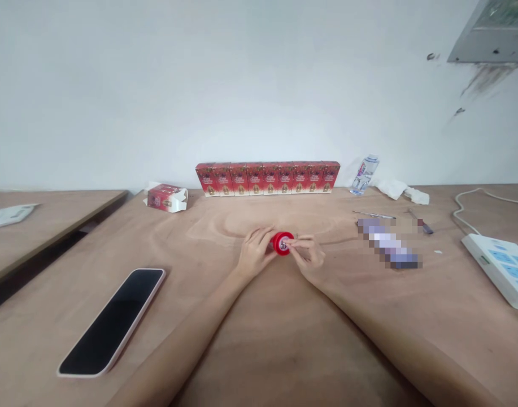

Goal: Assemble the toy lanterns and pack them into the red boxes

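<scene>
My left hand (255, 249) is wrapped round the side of a small red cylinder (277, 244), which is tilted so that its round end faces me. Inside its red rim the end looks pale, with a small silvery part in the middle. At that middle my right hand (310, 255) pinches with thumb and forefinger; whatever is between the fingertips is too small to make out. Both hands are low over the wooden table (284, 350). Behind them, an upright row of several red printed boxes (270, 180) stands along the wall.
An opened red box (168, 198) lies back left, a phone (114, 319) front left. To the right are a pixelated flat object (388, 243), a thin pen-like tool (374, 215), a dark-handled tool (427, 227), a bottle (364, 176), crumpled tissue (390, 189) and a corded power strip (474, 249).
</scene>
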Action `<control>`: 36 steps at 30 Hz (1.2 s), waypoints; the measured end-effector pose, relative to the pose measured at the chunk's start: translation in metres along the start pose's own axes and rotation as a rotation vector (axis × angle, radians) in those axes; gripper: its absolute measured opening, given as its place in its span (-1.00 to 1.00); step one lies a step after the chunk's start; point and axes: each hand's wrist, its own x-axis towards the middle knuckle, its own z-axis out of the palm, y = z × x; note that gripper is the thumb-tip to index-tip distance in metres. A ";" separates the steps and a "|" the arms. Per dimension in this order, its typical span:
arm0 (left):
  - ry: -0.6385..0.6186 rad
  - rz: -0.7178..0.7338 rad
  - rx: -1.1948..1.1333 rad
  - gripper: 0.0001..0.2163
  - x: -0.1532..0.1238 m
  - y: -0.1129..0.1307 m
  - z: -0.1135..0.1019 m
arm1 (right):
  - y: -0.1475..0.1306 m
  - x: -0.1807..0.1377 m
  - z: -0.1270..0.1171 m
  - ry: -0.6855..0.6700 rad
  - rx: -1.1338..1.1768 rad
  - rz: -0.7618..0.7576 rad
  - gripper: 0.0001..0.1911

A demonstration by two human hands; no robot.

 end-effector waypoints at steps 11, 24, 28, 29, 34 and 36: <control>0.042 0.029 0.020 -0.67 0.000 0.000 0.000 | -0.004 0.008 -0.007 -0.074 -0.005 -0.070 -0.79; 0.009 0.050 0.057 -0.65 0.000 0.000 0.000 | -0.004 0.006 -0.006 -0.118 -0.037 -0.019 -0.83; 0.004 0.055 0.081 -0.66 -0.001 -0.001 0.000 | -0.003 0.006 -0.003 -0.053 -0.070 0.004 -0.93; 0.015 0.064 0.091 -0.67 -0.001 -0.001 -0.001 | -0.002 0.006 -0.003 -0.030 -0.072 0.029 -0.94; 0.033 0.096 0.143 -0.71 -0.001 0.000 -0.002 | -0.003 0.009 -0.004 -0.021 -0.071 0.188 -0.90; 0.021 0.097 0.150 -0.71 -0.001 0.000 -0.002 | -0.004 0.011 -0.005 -0.073 -0.051 0.227 -0.90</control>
